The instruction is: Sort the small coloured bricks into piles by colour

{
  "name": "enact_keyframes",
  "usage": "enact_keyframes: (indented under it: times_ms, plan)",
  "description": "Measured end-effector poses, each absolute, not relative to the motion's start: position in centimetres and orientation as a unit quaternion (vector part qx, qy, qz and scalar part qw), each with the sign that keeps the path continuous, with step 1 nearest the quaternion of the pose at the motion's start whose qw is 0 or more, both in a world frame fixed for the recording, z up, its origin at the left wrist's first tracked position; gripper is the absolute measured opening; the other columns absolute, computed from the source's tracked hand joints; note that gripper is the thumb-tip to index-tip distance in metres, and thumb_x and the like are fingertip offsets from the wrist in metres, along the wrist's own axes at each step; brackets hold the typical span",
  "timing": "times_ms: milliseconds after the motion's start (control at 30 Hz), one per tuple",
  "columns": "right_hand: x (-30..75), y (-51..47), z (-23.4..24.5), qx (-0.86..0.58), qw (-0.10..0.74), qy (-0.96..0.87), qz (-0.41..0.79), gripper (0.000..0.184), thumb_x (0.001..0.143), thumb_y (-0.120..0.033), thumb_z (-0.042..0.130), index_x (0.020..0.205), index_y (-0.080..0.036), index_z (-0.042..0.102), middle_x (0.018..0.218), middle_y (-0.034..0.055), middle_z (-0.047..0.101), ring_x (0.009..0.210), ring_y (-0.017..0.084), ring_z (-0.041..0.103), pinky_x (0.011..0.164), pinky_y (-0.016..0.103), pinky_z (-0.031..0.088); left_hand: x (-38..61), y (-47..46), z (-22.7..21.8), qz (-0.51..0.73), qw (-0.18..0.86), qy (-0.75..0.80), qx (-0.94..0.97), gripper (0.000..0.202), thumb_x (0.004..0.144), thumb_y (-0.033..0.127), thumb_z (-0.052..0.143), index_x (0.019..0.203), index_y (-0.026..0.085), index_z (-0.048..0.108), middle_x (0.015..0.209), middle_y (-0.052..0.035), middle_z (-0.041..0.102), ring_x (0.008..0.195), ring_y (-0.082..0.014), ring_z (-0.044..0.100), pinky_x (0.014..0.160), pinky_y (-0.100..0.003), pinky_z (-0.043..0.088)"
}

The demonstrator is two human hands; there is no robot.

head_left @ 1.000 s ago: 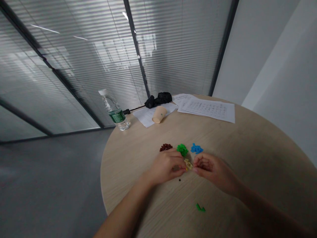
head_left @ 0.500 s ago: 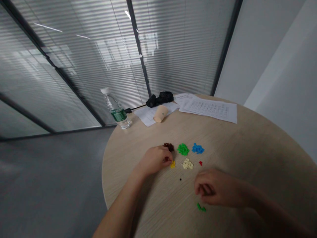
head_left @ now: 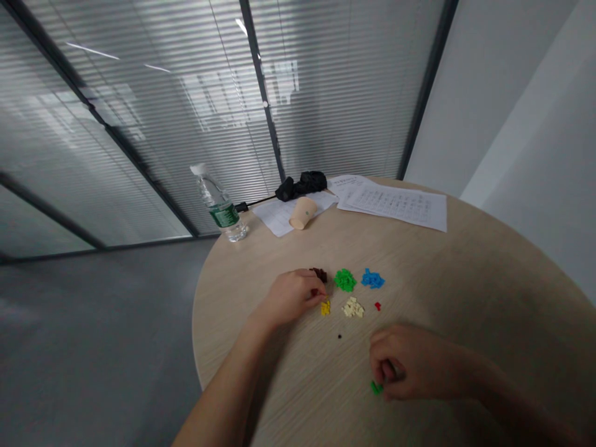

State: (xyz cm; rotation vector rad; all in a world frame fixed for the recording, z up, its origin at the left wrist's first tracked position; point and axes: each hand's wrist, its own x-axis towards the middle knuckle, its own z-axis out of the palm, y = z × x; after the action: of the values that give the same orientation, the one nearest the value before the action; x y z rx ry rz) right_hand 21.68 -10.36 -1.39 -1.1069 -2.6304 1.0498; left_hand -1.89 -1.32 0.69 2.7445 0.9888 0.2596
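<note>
My left hand (head_left: pixel 298 295) is curled, its fingertips pinched just above a small pile of yellow pieces (head_left: pixel 325 308). Whatever those fingers hold is too small to make out. Behind them, partly covered by the hand, lies a dark brown pile (head_left: pixel 320 274). My right hand (head_left: pixel 403 363) bends down over small green toy bricks (head_left: pixel 375 388) near the front, thumb and fingers closing at their right end and hiding part of them. Between the hands lie a cream pile (head_left: pixel 352 307), a few red pieces (head_left: pixel 377 306) and one tiny black piece (head_left: pixel 339 336).
A green pile (head_left: pixel 345 280) and a blue pile (head_left: pixel 373 279) sit farther back. Toward the far edge are a tipped paper cup (head_left: pixel 302 213), printed sheets (head_left: pixel 400 208), a black bundle (head_left: pixel 310 182) and a water bottle (head_left: pixel 225 214). The round table (head_left: pixel 233 347) curves off at left.
My right hand has lowered toward me onto the green bricks, which now lie partly under its fingers. The left hand has shifted slightly, staying by the yellow pile.
</note>
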Motion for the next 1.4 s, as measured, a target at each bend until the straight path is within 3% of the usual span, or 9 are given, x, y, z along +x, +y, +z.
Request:
enact_keyframes:
  times_ms: [233,467,833,967,1100,1233,1300,1400]
  plan:
    - [21.7,-10.3,-1.6,-0.355,0.053,-0.868,0.342,0.005,0.065,-0.013,0.061,0.066,-0.017,0.063,0.064,-0.0038,0.057,0.060,0.010,0.051,0.058,0.021,0.034,-0.9,-1.9,0.9,0.099,0.128,0.317,0.935,0.013,0.086,0.021,0.052,0.083,0.020,0.064,0.082,-0.0001,0.062,0.079,-0.0133,0.057,0.071,-0.024,0.044]
    - [21.6,-10.3,-1.3,-0.374,0.052,-0.858,0.348,0.016,0.064,-0.016,0.066,0.080,-0.019,0.065,0.066,-0.0042,0.060,0.063,0.012,0.053,0.063,0.022,0.036,-1.4,-1.4,0.0,0.085,0.103,0.336,0.932,0.014,0.087,0.022,0.051,0.092,0.021,0.065,0.092,-0.0026,0.061,0.089,-0.0157,0.057,0.078,-0.026,0.044]
    - [21.5,-10.2,-2.1,-0.345,0.059,-0.871,0.345,0.008,0.068,-0.014,0.062,0.072,-0.019,0.066,0.066,-0.0036,0.059,0.062,0.011,0.052,0.062,0.021,0.035,-1.3,-1.4,-0.1,0.073,0.104,0.320,0.939,0.018,0.087,0.019,0.050,0.081,0.020,0.067,0.088,-0.0017,0.065,0.086,-0.0152,0.057,0.078,-0.026,0.044]
    - [21.6,-10.0,-1.6,-0.351,0.070,-0.863,0.358,0.006,0.069,-0.014,0.062,0.071,-0.018,0.066,0.066,-0.0028,0.058,0.062,0.011,0.051,0.061,0.021,0.035,-1.3,-1.5,0.4,0.110,0.115,0.305,0.939,0.018,0.087,0.018,0.048,0.085,0.019,0.065,0.086,-0.0023,0.065,0.085,-0.0155,0.058,0.078,-0.028,0.045]
    - [21.8,-9.4,-1.1,-0.393,0.143,-0.826,0.379,0.005,0.073,-0.017,0.061,0.070,-0.017,0.064,0.063,-0.0024,0.054,0.058,0.011,0.048,0.056,0.021,0.034,-0.6,-2.3,0.8,0.213,0.126,0.250,0.936,0.018,0.090,0.028,0.049,0.094,0.018,0.064,0.088,-0.0039,0.065,0.087,-0.0167,0.058,0.077,-0.029,0.046]
    - [21.8,-8.7,-1.0,-0.442,0.303,-0.724,0.434,0.013,0.079,-0.028,0.057,0.071,-0.017,0.060,0.065,-0.0019,0.052,0.060,0.011,0.047,0.056,0.022,0.036,0.8,-3.6,0.4,0.314,0.142,0.170,0.923,0.030,0.086,0.042,0.056,0.101,0.017,0.062,0.087,-0.0064,0.066,0.083,-0.0168,0.059,0.075,-0.030,0.047]
    - [21.6,-8.5,-1.2,-0.434,0.362,-0.676,0.473,0.015,0.078,-0.031,0.057,0.070,-0.018,0.057,0.064,-0.0027,0.051,0.060,0.011,0.046,0.057,0.022,0.037,1.4,-4.0,0.0,0.347,0.149,0.146,0.914,0.028,0.088,0.040,0.054,0.101,0.017,0.063,0.086,-0.0067,0.066,0.081,-0.0158,0.060,0.073,-0.029,0.048]
    - [21.3,-8.3,-1.7,-0.433,0.376,-0.630,0.523,0.019,0.076,-0.036,0.060,0.070,-0.018,0.057,0.057,-0.0055,0.043,0.051,0.009,0.039,0.050,0.021,0.033,2.0,-4.4,-0.5,0.388,0.147,0.135,0.900,0.024,0.092,0.035,0.049,0.095,0.017,0.065,0.084,-0.0060,0.067,0.077,-0.0143,0.059,0.070,-0.028,0.048]
